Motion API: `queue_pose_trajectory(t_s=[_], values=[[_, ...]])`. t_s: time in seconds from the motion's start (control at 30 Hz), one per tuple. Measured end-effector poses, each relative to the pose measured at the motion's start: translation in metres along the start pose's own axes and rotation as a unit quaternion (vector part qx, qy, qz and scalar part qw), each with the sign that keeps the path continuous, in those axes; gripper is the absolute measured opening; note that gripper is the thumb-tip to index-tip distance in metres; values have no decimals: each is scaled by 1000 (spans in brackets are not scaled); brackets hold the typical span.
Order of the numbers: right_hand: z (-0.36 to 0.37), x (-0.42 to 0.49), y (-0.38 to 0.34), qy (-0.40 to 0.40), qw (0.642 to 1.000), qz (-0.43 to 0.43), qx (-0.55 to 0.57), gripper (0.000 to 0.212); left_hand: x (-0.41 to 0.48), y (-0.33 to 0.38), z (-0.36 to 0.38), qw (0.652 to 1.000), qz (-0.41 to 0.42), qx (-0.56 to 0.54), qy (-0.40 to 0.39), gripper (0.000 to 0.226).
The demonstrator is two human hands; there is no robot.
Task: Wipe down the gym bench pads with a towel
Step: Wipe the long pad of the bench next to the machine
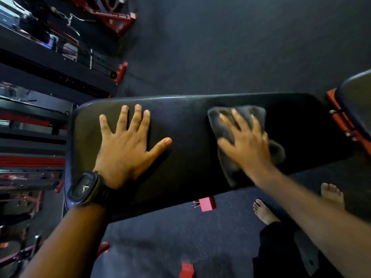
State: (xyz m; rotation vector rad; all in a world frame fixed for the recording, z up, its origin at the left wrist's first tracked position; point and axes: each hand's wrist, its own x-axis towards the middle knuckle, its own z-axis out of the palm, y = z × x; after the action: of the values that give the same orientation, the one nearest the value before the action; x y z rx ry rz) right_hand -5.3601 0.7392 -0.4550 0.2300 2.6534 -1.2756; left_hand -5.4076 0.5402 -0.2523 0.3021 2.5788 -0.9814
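Towel [224, 127]: grey, folded, centre-right of frame, on long bench pad [190, 127].
Right hand [245, 141]: fingers spread, pressing towel flat.
Left hand [128, 145]: splayed, bracing pad, centre-left.
Progress: wiping underway; cleaned share not discernible.
Second pad [357, 97], right edge: likely pending.

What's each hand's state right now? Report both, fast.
Left hand: open, flat on the black vinyl gym bench pad, fingers spread.
Right hand: open, pressing the dark grey cloth towel onto that pad.
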Motion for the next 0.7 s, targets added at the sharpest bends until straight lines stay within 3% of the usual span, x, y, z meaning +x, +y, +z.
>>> queue_pose_trajectory(t_s=[0.1,0.2,0.27,0.33,0.4,0.5,0.6,0.7], values=[[7,-54,-31,-7,995,-96,21,75,2,3,0,1000,11,14,-6,99],[2,-15,-76,-47,975,-217,17,77,5,6,1,1000,8,8,-1,99],[-1,34,-86,-58,966,-253,-13,82,7,10,1,1000,5,3,1,99],[-2,76,-72,-42,977,-205,-33,81,9,14,0,1000,0,0,-4,100],[-1,94,-33,-19,996,-80,-19,69,14,19,-2,1000,2,3,-13,100],[-1,47,25,-3,999,37,-9,68,22,25,-3,1000,14,0,-17,99],[3,-29,11,-9,1000,-8,12,77,25,31,-1,999,25,4,-21,98],[3,-19,-28,-33,988,-147,35,76,27,36,1,999,26,6,-21,98]])
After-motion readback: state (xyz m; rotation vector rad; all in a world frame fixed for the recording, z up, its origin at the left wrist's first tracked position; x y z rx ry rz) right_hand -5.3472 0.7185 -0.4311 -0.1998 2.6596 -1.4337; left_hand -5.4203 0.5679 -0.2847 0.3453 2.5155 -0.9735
